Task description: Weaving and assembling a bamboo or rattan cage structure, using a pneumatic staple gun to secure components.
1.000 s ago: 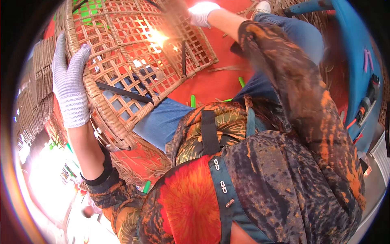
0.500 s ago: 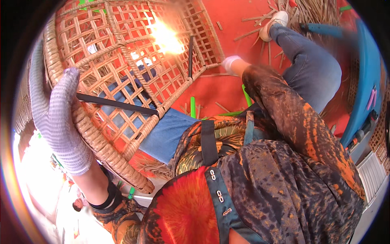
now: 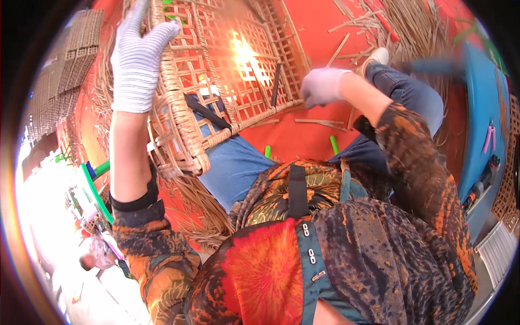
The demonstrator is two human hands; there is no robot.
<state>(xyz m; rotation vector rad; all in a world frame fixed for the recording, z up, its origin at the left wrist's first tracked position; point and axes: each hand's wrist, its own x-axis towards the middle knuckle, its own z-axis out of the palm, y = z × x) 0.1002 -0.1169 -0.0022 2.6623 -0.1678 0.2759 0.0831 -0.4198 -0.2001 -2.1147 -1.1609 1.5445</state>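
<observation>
A tan woven wicker basket stands tilted in front of me, over my left thigh. My left hand, in a striped pale glove, grips its left edge, with the thumb over the lattice and the fingers along the outside. Orange-yellow flame glows at the open weave; its source is blurred. Dark bars cross part of the basket. My right hand, gloved too, is just right of the basket with curled fingers; what they hold, if anything, is hidden.
Loose straw-like strips lie on the red floor at the far right. A blue plastic chair or stool stands at my right with pink-handled tool near it. Stacked woven panels are at the far left.
The basket has turned and shifted right, with my left hand moving up along its edge. My right hand has come into fuller view beside it.
</observation>
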